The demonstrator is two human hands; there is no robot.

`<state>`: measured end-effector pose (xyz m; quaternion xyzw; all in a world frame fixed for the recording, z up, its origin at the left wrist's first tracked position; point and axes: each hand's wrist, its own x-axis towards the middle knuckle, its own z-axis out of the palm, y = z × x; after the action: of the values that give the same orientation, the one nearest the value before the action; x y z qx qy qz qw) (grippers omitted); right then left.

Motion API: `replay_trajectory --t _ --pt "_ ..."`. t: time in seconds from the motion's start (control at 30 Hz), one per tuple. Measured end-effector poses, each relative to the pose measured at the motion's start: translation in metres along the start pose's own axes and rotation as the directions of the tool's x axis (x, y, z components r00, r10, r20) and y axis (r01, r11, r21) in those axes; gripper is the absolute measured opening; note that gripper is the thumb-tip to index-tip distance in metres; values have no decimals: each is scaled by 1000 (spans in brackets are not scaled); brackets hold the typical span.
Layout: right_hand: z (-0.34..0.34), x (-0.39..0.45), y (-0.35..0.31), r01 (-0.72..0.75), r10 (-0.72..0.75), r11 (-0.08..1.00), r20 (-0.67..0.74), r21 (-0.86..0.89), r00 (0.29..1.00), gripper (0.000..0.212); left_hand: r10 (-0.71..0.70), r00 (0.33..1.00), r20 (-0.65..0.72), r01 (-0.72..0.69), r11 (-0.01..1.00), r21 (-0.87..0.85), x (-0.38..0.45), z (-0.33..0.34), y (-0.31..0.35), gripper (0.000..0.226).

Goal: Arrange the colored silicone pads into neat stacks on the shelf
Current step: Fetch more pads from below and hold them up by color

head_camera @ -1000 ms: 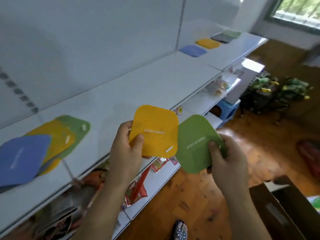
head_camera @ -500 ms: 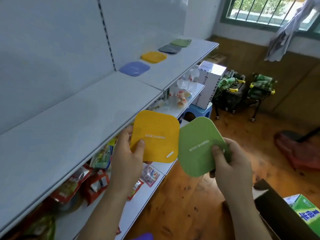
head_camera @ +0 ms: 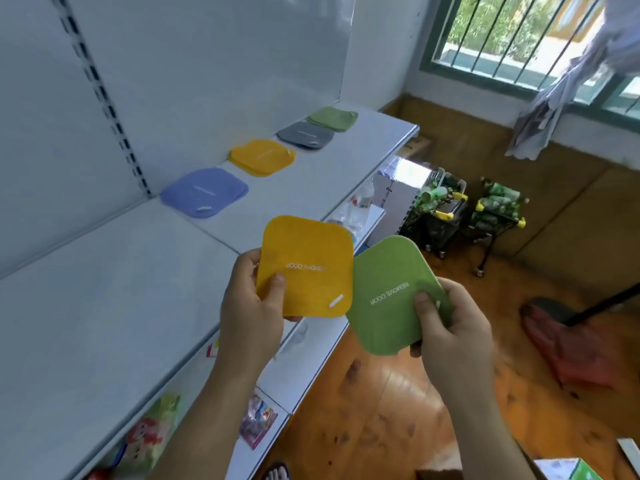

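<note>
Holding two pads [head_camera: 306, 268]; four stacks [head_camera: 205, 192] shelved.

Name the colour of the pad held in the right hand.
Green pad, gripped by the right hand; head view.

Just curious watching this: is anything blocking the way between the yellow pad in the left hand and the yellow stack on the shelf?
Nothing visible does. The left hand holds the yellow pad above the shelf edge; bare shelf lies toward the yellow stack, with the blue stack off to the side.
</note>
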<state>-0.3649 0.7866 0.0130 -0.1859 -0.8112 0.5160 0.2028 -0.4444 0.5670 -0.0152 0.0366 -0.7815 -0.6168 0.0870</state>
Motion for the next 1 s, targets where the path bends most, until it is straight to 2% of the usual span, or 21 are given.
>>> replay_trajectory --t 0.27,0.53,0.67,0.83,1.0 --pt "26 111 15 3 -5 1000 76 29 997 29 -66 995 -71 64 997 -36 76 53 4 27" --pt "35 252 38 22 -48 995 280 94 959 25 -151 948 -279 133 988 -82 146 130 16 26" --pt "43 309 36 33 -76 993 382 117 921 24 -161 899 -408 148 987 -63 168 145 23 26" --pt "78 351 33 47 -107 990 492 132 864 24 -231 791 -567 199 973 -120 193 135 19 29" --pt "110 377 25 82 -140 989 569 125 810 20 -245 731 -637 212 969 -130 233 124 11 31"
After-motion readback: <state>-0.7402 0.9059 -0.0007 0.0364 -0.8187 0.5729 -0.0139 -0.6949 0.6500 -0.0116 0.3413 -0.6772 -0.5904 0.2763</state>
